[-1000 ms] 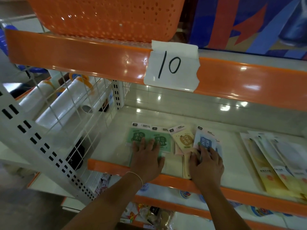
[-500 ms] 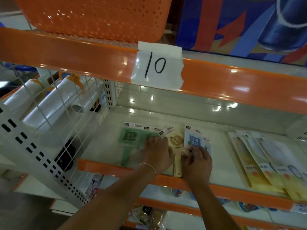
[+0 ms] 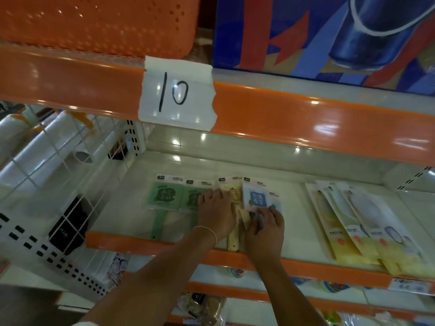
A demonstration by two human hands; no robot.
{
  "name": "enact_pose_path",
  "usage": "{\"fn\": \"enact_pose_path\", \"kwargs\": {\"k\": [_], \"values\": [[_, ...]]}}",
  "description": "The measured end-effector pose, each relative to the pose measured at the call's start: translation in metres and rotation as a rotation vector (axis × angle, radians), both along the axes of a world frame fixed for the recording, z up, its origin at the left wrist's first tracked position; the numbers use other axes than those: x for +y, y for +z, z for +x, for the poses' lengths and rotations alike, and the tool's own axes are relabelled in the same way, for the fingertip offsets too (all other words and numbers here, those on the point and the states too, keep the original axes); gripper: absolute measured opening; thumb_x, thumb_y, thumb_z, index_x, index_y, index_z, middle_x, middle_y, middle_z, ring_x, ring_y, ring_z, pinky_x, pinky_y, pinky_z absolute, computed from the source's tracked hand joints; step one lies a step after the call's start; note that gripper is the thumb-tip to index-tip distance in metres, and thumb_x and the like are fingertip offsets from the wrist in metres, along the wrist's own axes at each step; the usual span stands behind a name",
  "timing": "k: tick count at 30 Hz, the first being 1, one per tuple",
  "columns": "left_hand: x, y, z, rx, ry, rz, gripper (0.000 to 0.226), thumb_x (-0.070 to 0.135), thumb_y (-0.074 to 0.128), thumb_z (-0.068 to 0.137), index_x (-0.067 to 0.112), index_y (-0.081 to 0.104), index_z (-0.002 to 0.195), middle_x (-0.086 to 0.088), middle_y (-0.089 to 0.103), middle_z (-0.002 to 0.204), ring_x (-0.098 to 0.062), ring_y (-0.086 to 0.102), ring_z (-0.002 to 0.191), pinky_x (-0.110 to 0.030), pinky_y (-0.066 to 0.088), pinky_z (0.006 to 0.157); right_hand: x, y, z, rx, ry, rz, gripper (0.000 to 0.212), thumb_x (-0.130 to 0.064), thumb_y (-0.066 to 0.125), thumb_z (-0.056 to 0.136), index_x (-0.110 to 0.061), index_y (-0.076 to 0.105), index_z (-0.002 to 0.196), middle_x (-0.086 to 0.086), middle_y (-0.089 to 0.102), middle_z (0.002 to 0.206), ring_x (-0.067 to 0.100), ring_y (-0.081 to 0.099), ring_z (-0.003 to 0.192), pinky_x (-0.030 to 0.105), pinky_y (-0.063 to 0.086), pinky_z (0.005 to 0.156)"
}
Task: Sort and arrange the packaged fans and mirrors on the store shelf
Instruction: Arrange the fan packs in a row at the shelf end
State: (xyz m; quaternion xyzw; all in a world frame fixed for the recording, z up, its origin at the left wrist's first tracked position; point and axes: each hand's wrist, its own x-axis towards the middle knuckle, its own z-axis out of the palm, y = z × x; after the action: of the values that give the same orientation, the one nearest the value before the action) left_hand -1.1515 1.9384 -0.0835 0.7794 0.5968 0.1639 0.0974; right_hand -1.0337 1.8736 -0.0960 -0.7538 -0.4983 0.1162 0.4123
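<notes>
Both hands work on the white shelf, near its front edge, about mid-length. Left hand lies palm down with fingers fairly straight, pressing on the second green fan and the overlapping beige fan; nothing is curled around. Right hand has fingers curled, pinching the lower edge of the blue fan, whose packet sits tilted over the beige one. Another packet peeks out just right of the blue fan, mostly hidden. First green fan lies flat, left of the others, handle pointing to the front edge, untouched. The beige handle reaches the orange front lip between the two wrists. Toward the shelf's right end, well apart from the fans, long yellow packets lie fanned out, overlapping; whether they are mirrors I cannot tell. A paper tag reading 10 is taped on the upper shelf's orange edge. A wire grid divider closes the left end, with white rolls behind it. An orange basket sits on the upper shelf.
</notes>
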Motion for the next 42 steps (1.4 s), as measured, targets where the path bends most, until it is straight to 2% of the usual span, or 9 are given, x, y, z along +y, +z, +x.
{"fn": "enact_pose_path", "kwargs": {"k": [3, 8, 15, 18, 23, 28, 35, 39, 42], "values": [[-0.004, -0.004, 0.000, 0.019, -0.047, 0.011, 0.043, 0.032, 0.030, 0.101, 0.015, 0.041, 0.139, -0.014, 0.040, 0.147, -0.033, 0.027, 0.141, -0.047, 0.011, 0.120, 0.003, 0.002, 0.005, 0.002, -0.036, 0.002, 0.028, -0.004, 0.059, 0.088, -0.004, 0.063, 0.116, 0.015, 0.051, 0.130, 0.027, 0.044, 0.125, 0.022, 0.032, 0.099], [-0.010, -0.005, 0.003, 0.017, -0.073, 0.010, 0.047, 0.029, 0.028, 0.102, 0.013, 0.032, 0.146, -0.020, 0.029, 0.153, -0.033, 0.016, 0.146, -0.046, 0.001, 0.121, 0.008, 0.001, 0.019, -0.041, 0.022, -0.038, 0.028, -0.006, 0.063, 0.086, -0.005, 0.063, 0.114, 0.017, 0.054, 0.125, 0.032, 0.048, 0.118, 0.034, 0.043, 0.098], [-0.005, 0.003, 0.011, -0.002, -0.118, -0.009, 0.048, 0.024, 0.044, 0.093, 0.015, 0.039, 0.140, -0.012, 0.041, 0.145, -0.030, 0.025, 0.141, -0.047, 0.007, 0.121, 0.003, 0.003, 0.035, -0.024, -0.007, -0.047, 0.030, -0.014, 0.067, 0.085, -0.006, 0.063, 0.114, 0.015, 0.052, 0.127, 0.030, 0.048, 0.119, 0.025, 0.037, 0.094], [-0.008, 0.008, 0.019, 0.034, -0.086, -0.008, 0.050, 0.023, 0.047, 0.091, 0.013, 0.038, 0.140, -0.016, 0.036, 0.148, -0.035, 0.020, 0.143, -0.049, 0.006, 0.121, -0.001, 0.005, 0.032, 0.005, -0.035, -0.027, 0.034, -0.013, 0.067, 0.086, -0.004, 0.062, 0.117, 0.016, 0.049, 0.133, 0.030, 0.046, 0.125, 0.023, 0.034, 0.095], [-0.023, 0.008, 0.035, 0.149, -0.126, 0.007, 0.065, 0.049, 0.036, 0.094, 0.008, 0.033, 0.143, -0.020, 0.025, 0.152, -0.041, 0.014, 0.143, -0.052, -0.001, 0.120, -0.004, 0.005, 0.032, 0.029, -0.084, 0.012, 0.036, -0.007, 0.064, 0.085, -0.005, 0.060, 0.120, 0.016, 0.046, 0.137, 0.028, 0.041, 0.127, 0.022, 0.034, 0.095], [-0.024, 0.003, 0.032, 0.186, -0.160, 0.007, 0.065, 0.047, 0.037, 0.094, 0.007, 0.030, 0.145, -0.023, 0.021, 0.154, -0.042, 0.012, 0.143, -0.052, 0.000, 0.119, 0.000, 0.005, 0.043, 0.034, -0.137, -0.109, 0.047, -0.001, 0.064, 0.076, -0.005, 0.059, 0.123, 0.020, 0.048, 0.132, 0.037, 0.043, 0.121, 0.038, 0.038, 0.100], [-0.026, 0.002, 0.034, 0.160, -0.148, 0.010, 0.062, 0.044, 0.037, 0.094, 0.006, 0.035, 0.143, -0.023, 0.022, 0.154, -0.042, 0.014, 0.144, -0.052, 0.004, 0.119, -0.003, 0.013, 0.053, -0.017, -0.079, -0.301, 0.050, -0.017, 0.066, 0.083, -0.012, 0.054, 0.131, 0.017, 0.037, 0.143, 0.036, 0.034, 0.131, 0.038, 0.037, 0.102], [-0.029, 0.005, 0.041, 0.136, -0.164, 0.027, 0.058, 0.038, 0.037, 0.093, 0.005, 0.039, 0.141, -0.024, 0.026, 0.152, -0.042, 0.016, 0.144, -0.051, 0.003, 0.120, -0.004, 0.015, 0.060, -0.083, -0.048, -0.298, 0.042, -0.029, 0.072, 0.078, -0.012, 0.063, 0.115, 0.015, 0.058, 0.119, 0.031, 0.052, 0.110, 0.031, 0.044, 0.088], [-0.030, 0.005, 0.047, 0.087, -0.194, 0.037, 0.050, 0.037, 0.038, 0.089, 0.008, 0.054, 0.127, -0.022, 0.038, 0.144, -0.042, 0.025, 0.140, -0.051, 0.010, 0.120, -0.002, 0.023, 0.066, -0.061, -0.037, -0.273, 0.039, -0.022, 0.078, 0.070, -0.009, 0.069, 0.106, 0.010, 0.067, 0.104, 0.026, 0.061, 0.097, 0.027, 0.046, 0.079]]}}
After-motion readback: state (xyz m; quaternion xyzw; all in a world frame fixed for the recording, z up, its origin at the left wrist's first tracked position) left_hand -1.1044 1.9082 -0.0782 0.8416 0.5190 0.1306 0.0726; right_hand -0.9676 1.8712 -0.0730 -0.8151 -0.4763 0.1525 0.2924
